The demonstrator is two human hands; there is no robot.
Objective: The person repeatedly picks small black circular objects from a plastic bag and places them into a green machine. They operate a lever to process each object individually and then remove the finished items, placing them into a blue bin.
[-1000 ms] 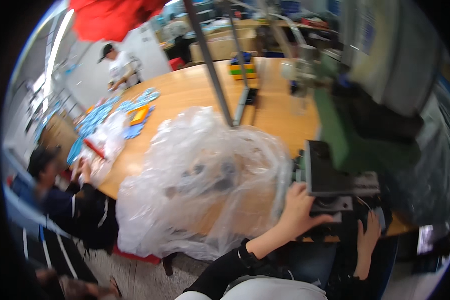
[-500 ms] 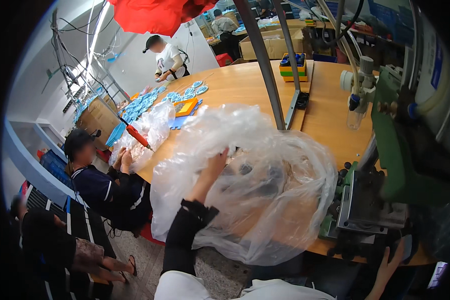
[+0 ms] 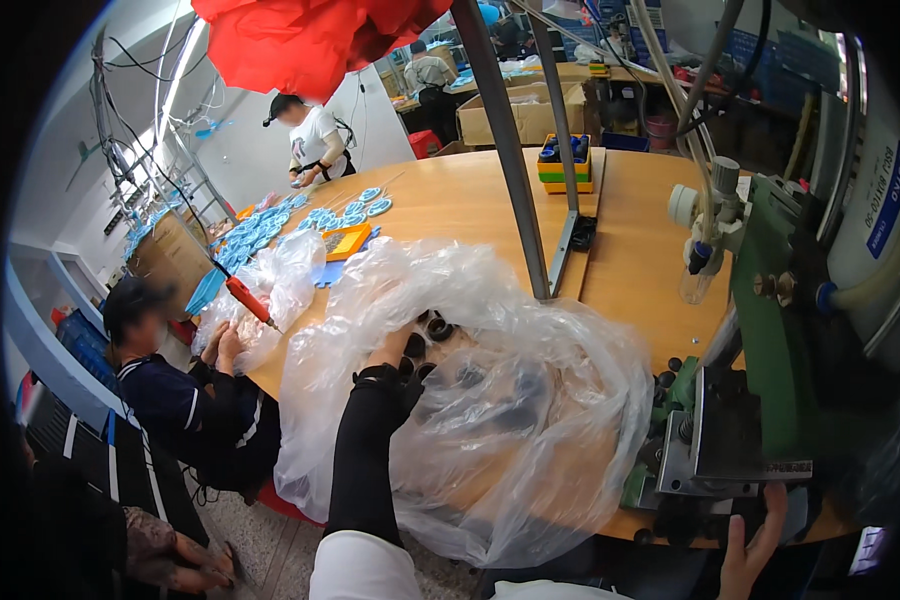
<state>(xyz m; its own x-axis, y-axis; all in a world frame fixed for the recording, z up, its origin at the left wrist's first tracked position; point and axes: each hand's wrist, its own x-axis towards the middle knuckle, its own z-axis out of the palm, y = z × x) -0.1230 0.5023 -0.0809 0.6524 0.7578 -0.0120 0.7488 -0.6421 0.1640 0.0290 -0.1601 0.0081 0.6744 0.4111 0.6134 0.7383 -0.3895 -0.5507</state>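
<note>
My left hand (image 3: 395, 345) reaches into a large clear plastic bag (image 3: 580, 360) spread on the table in front of me. Its fingers are hidden by the film and the bag's contents. Around it lie several black ring-shaped parts (image 3: 439, 328), some showing through the opening and others blurred behind plastic. My right hand (image 3: 755, 550) is at the lower right, fingers stretched out, beside the metal fixture (image 3: 715, 440) at the base of a green press (image 3: 785, 290). Nothing shows in its grasp.
Small black round pieces (image 3: 670, 378) lie by the fixture. A slanted metal post (image 3: 510, 150) rises behind the bag. Yellow and green bins (image 3: 567, 178) stand farther back. At left, a seated person (image 3: 190, 385) works beside a hanging red electric screwdriver (image 3: 250, 300); light-blue parts (image 3: 260, 230) lie beyond.
My left hand has gone from the bag's raised film down among the black parts, which now show more clearly. My right hand stays by the fixture. The whole view has shifted slightly.
</note>
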